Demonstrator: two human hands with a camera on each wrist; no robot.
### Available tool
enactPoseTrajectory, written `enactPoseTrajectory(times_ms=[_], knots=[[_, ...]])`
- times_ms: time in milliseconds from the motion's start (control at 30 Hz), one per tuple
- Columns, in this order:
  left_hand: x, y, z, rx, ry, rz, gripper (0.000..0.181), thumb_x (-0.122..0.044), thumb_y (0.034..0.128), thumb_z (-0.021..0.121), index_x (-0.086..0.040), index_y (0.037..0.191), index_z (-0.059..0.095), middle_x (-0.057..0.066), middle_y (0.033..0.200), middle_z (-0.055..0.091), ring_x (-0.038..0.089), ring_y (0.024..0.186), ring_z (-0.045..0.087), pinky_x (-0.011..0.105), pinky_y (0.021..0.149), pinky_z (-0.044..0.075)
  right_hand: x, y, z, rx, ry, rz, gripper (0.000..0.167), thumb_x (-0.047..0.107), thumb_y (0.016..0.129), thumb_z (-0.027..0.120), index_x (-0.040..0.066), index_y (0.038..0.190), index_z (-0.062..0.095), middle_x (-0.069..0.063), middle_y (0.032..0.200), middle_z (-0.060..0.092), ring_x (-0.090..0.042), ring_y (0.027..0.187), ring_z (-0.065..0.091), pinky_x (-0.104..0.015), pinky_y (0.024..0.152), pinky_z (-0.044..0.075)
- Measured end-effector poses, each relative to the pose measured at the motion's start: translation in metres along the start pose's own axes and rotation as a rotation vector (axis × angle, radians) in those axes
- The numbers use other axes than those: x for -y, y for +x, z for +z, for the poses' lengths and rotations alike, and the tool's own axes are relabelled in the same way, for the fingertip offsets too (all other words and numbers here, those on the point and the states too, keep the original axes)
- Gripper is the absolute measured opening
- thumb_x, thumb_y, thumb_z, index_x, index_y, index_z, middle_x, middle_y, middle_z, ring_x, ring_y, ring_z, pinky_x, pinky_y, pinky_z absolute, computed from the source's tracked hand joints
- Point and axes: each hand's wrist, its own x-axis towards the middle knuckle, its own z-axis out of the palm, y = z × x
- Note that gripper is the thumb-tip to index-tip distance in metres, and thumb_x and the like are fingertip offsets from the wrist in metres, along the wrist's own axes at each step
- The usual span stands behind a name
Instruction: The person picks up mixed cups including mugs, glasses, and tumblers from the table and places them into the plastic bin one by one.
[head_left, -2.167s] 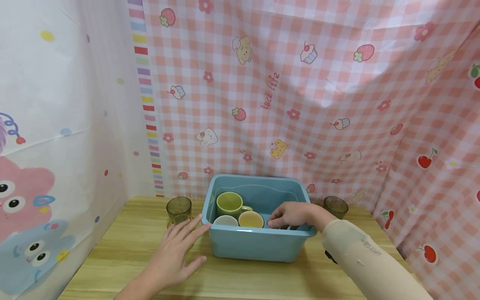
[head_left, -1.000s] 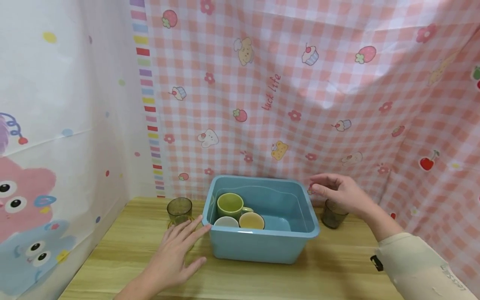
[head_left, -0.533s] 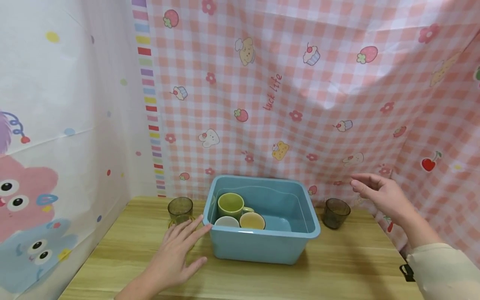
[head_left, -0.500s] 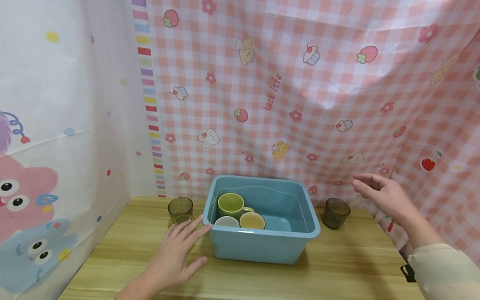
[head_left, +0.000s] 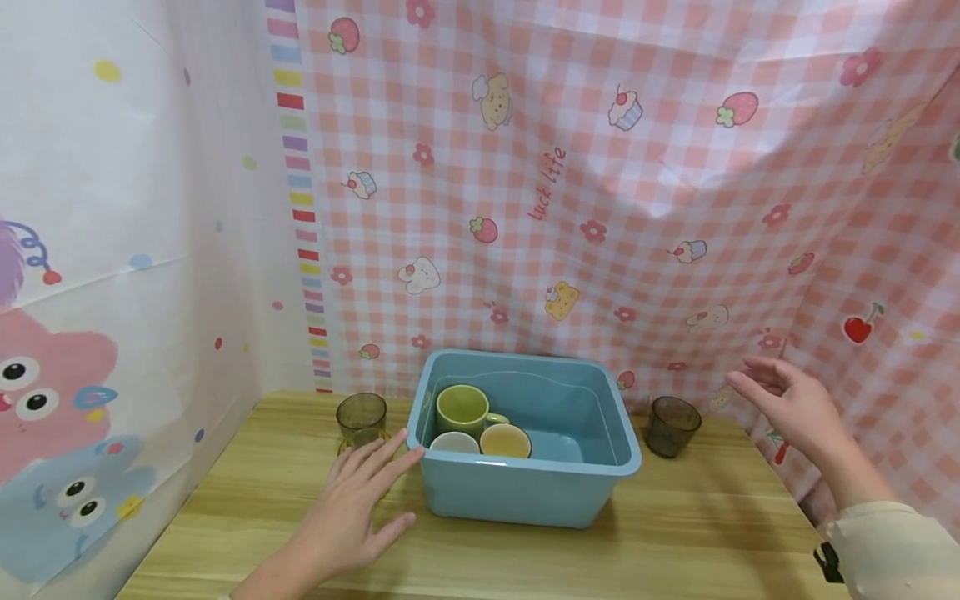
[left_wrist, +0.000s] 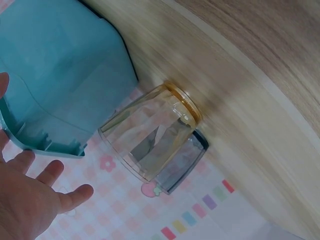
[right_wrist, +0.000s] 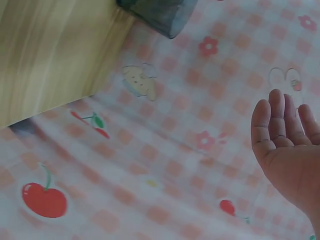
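A light blue plastic bin (head_left: pixel 517 493) stands on the wooden table. Inside, grouped at its left, are a green mug (head_left: pixel 460 408), a white cup (head_left: pixel 454 442) and a cup with a pale yellow inside (head_left: pixel 506 442). My left hand (head_left: pixel 347 515) has its fingers spread, fingertips at the bin's left front corner; whether they touch the rim is unclear. Behind it stand a smoky glass (head_left: pixel 362 413) and an amber-tinted glass (left_wrist: pixel 150 132), largely hidden by the hand in the head view. My right hand (head_left: pixel 797 410) hovers at the right, fingers relaxed, holding nothing, beyond a dark smoky glass (head_left: pixel 672 427).
The wooden tabletop (head_left: pixel 667 542) ends at the right near a pink checked cloth (head_left: pixel 570 183), which hangs behind and along the right side. A white printed cloth (head_left: pixel 187 250) hangs on the left.
My right hand has come up out of the bin, passed over the dark glass and moved farther right, dropping slightly at the end. My left hand has stayed put.
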Motion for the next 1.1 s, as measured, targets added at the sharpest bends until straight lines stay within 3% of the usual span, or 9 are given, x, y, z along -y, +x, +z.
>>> enactPoseTrajectory(times_ms=[33,133,233,433,667,733,900,1100], knots=[[0.0,0.0,0.0,-0.001,-0.001,-0.001,0.088,-0.037,0.0844,0.087,-0.032,0.162,0.046,0.008,0.169,0.047,0.044,0.14,0.057,0.081,0.105,0.045,-0.003,0.0,0.0,0.006,0.007,0.01,0.087,0.063,0.107,0.049,-0.001,0.165,0.034,-0.035,0.159,0.047,-0.054,0.138,0.05,-0.065,0.096,0.052],[0.0,0.0,0.0,-0.001,-0.002,-0.003,0.087,-0.037,0.0841,0.088,-0.031,0.162,0.047,0.008,0.169,0.047,0.043,0.14,0.057,0.081,0.105,0.045,-0.011,0.0,0.0,0.015,0.011,0.044,0.092,0.065,0.107,0.046,-0.004,0.165,0.03,-0.038,0.161,0.042,-0.058,0.141,0.046,-0.069,0.098,0.049],[0.0,0.0,0.0,0.002,0.0,-0.002,0.085,-0.037,0.0843,0.087,-0.028,0.16,0.05,0.008,0.169,0.047,0.044,0.14,0.057,0.081,0.105,0.045,-0.02,-0.001,0.001,0.015,0.013,0.073,0.093,0.066,0.107,0.045,-0.007,0.164,0.03,-0.04,0.158,0.042,-0.059,0.139,0.047,-0.063,0.094,0.054],[0.0,0.0,0.0,0.009,0.0,-0.004,0.084,-0.037,0.0851,0.087,-0.028,0.16,0.05,0.008,0.169,0.047,0.043,0.14,0.057,0.08,0.105,0.046,-0.035,0.001,0.007,0.025,0.009,0.134,0.094,0.068,0.107,0.042,-0.009,0.161,0.034,-0.042,0.152,0.047,-0.055,0.128,0.058,-0.036,0.076,0.06],[0.001,0.0,0.002,-0.009,-0.007,0.015,0.086,-0.037,0.0842,0.087,-0.027,0.161,0.049,0.01,0.168,0.047,0.045,0.138,0.057,0.077,0.105,0.048,-0.04,0.004,0.02,0.05,0.009,0.153,0.096,0.07,0.106,0.042,-0.008,0.161,0.036,-0.041,0.15,0.051,-0.036,0.103,0.071,-0.037,0.063,0.057],[0.0,0.0,0.001,-0.006,-0.008,0.014,0.086,-0.037,0.0842,0.088,-0.028,0.161,0.049,0.01,0.168,0.047,0.045,0.139,0.057,0.078,0.105,0.047,-0.041,0.005,0.024,0.062,0.023,0.152,0.096,0.07,0.106,0.042,-0.008,0.161,0.035,-0.041,0.152,0.05,-0.037,0.104,0.072,-0.039,0.067,0.06],[0.0,0.0,0.0,0.008,-0.007,0.001,0.085,-0.037,0.0845,0.087,-0.027,0.16,0.05,0.009,0.169,0.046,0.044,0.139,0.057,0.081,0.105,0.045,-0.044,0.008,0.037,0.09,0.056,0.168,0.099,0.07,0.105,0.044,-0.009,0.163,0.03,-0.041,0.158,0.042,-0.056,0.136,0.053,-0.057,0.098,0.058],[0.001,0.001,0.0,0.0,-0.012,0.013,0.085,-0.036,0.0849,0.087,-0.026,0.16,0.05,0.009,0.169,0.047,0.045,0.138,0.058,0.078,0.104,0.048,-0.047,0.011,0.054,0.103,0.028,0.169,0.106,0.072,0.105,0.045,-0.012,0.164,0.02,-0.043,0.159,0.039,-0.06,0.141,0.046,-0.067,0.106,0.05]])
